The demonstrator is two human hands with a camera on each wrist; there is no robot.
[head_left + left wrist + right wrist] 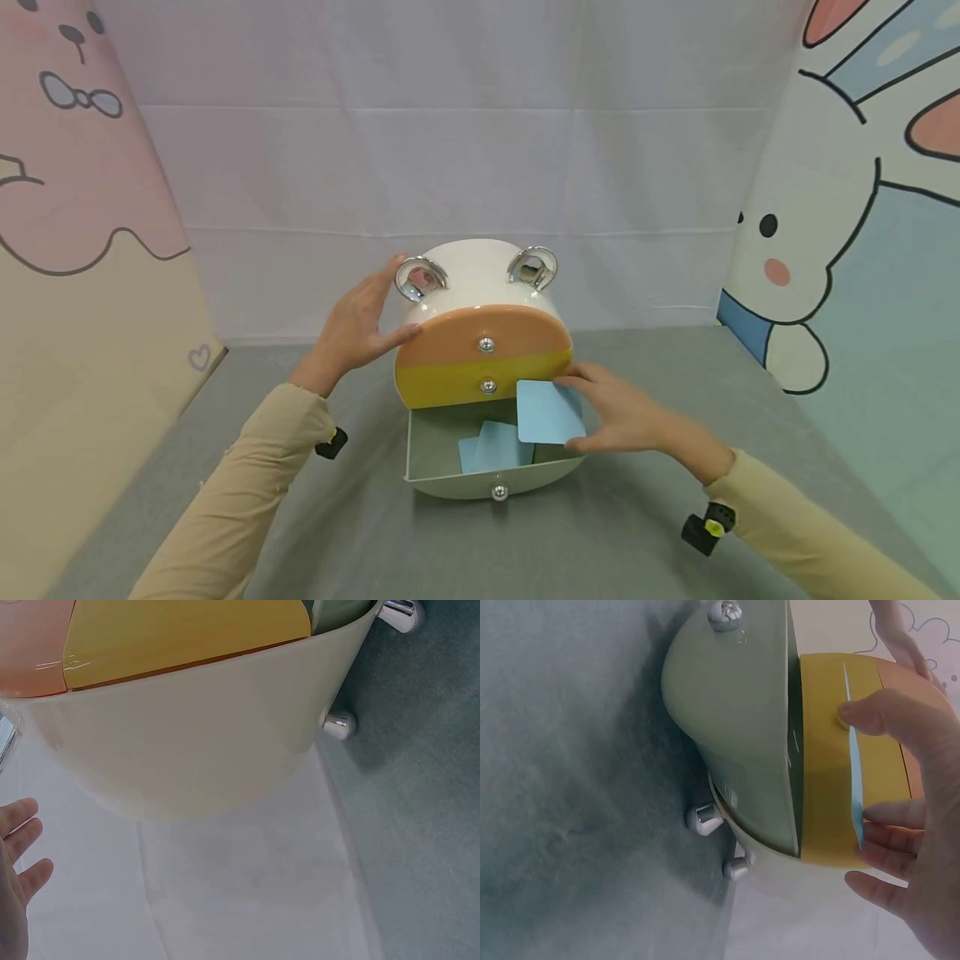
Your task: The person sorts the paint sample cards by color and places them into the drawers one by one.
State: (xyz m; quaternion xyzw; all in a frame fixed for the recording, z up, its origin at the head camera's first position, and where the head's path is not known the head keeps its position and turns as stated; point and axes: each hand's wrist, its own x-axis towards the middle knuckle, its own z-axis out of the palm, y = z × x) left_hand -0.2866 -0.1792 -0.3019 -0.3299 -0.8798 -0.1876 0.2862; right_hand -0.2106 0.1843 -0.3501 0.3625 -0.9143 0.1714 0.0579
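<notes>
A rounded white drawer box with orange and yellow drawer fronts stands on the table. Its lowest green drawer is pulled out, and light blue square cards lie inside. My right hand pinches another blue card above the drawer's right side; the right wrist view shows that card edge-on between thumb and fingers. Against the box's upper left side, my left hand rests with extended fingers, the thumb near the orange front. Only some left fingers show in the left wrist view.
Shiny silver ear-shaped handles top the box, and small silver feet support it. Grey cloth covers the table. A white curtain hangs behind, with cartoon-printed panels at both sides.
</notes>
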